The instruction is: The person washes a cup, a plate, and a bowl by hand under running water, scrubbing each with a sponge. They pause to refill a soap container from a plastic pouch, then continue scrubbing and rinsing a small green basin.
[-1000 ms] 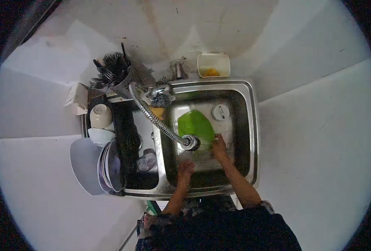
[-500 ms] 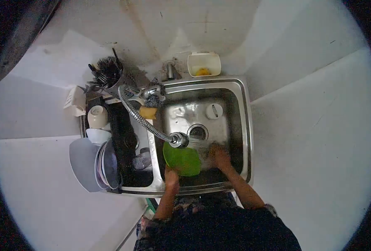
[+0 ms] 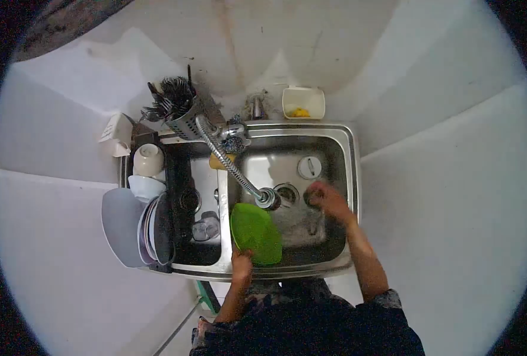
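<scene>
My left hand (image 3: 242, 267) grips the near edge of a green plastic bowl (image 3: 256, 234), which is tilted in the left part of the right sink basin (image 3: 305, 252). Just above the bowl's far edge hangs the spray head (image 3: 268, 199) of a flexible metal faucet. On the other side of the basin, my right hand (image 3: 328, 200) is raised near the drain (image 3: 286, 193), its fingers closed around something dark that I cannot make out. A round white lid-like piece (image 3: 309, 168) lies on the basin floor beyond that hand.
Plates (image 3: 150, 231), a white bowl (image 3: 146, 187) and a cup (image 3: 149, 159) stand in a dark rack at left. A clear glass (image 3: 206, 226) lies in the left basin. Behind are a cutlery holder (image 3: 186, 120), a yellow sponge (image 3: 220, 161) and a white container (image 3: 304, 102).
My right hand has lifted from the basin's lower area and moved up and right, toward the drain side. The left hand keeps its hold on the green bowl. The view has shifted slightly.
</scene>
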`<state>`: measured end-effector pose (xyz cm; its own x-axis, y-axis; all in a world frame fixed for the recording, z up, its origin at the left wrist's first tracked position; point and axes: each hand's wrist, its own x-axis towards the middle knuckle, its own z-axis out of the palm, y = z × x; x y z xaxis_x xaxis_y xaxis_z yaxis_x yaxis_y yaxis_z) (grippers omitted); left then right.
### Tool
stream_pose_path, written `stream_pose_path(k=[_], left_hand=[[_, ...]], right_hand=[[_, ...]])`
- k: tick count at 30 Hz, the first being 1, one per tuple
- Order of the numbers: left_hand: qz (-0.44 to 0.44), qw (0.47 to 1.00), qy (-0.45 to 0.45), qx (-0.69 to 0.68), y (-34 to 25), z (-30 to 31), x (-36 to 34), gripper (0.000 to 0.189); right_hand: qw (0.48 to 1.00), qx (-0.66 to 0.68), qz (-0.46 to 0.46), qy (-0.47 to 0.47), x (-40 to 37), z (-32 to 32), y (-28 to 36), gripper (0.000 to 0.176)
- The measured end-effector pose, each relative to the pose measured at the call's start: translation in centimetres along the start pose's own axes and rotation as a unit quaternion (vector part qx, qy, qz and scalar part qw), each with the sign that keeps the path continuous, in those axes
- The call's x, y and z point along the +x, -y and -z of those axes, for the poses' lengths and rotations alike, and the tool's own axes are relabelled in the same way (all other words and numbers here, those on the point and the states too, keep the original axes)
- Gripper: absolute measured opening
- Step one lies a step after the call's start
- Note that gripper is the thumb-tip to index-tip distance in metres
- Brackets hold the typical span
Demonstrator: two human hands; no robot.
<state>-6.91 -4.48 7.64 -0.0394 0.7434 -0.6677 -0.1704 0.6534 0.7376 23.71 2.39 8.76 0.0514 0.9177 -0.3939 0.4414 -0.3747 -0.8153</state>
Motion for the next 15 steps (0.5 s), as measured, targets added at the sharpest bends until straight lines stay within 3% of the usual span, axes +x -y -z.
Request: stream_pose_path(k=[1,3,6,7,9,11,12,13,15], left_hand=[[-0.001,1.000,0.002,-0.007,-0.3,-0.2,-0.1,0.056],[0.018,0.993,0.013,0.113,-1.1,-0.5,0.0,0.056],[0.042,0.995,0.009,0.089,-1.1,-1.0,0.3,0.055],[0.036,0.996,0.008,0.083,0.1,-0.4,0.9,0.055],[-0.079,0.980,0.063,0.174,4.4,1.2,2.8,0.054],[-0.041,0.992,0.042,0.115,6.3,0.8,3.6,0.052],[0.004,0.998,0.025,0.061,6.7,0.4,4.0,0.051],[-0.001,0.998,0.021,0.058,6.3,0.2,3.9,0.051],[-0.035,0.987,0.041,0.153,4.6,-0.5,2.6,0.048]], right_hand=[[0.999,0.046,-0.004,0.019,0.5,2.7,3.4,0.026],[0.996,0.080,-0.005,0.034,3.1,6.7,7.3,0.029],[0.998,0.008,0.039,-0.041,9.5,9.7,10.9,0.029],[0.994,-0.040,0.078,-0.070,12.2,10.2,11.1,0.027],[0.983,-0.089,0.125,-0.098,17.4,10.1,9.6,0.026],[0.958,-0.174,0.214,-0.084,23.0,9.0,7.0,0.030],[0.922,-0.286,0.261,0.010,24.7,8.6,7.0,0.031],[0.920,-0.286,0.268,0.010,25.4,8.3,7.6,0.031],[0.892,-0.418,0.160,0.053,25.7,7.4,8.3,0.030]])
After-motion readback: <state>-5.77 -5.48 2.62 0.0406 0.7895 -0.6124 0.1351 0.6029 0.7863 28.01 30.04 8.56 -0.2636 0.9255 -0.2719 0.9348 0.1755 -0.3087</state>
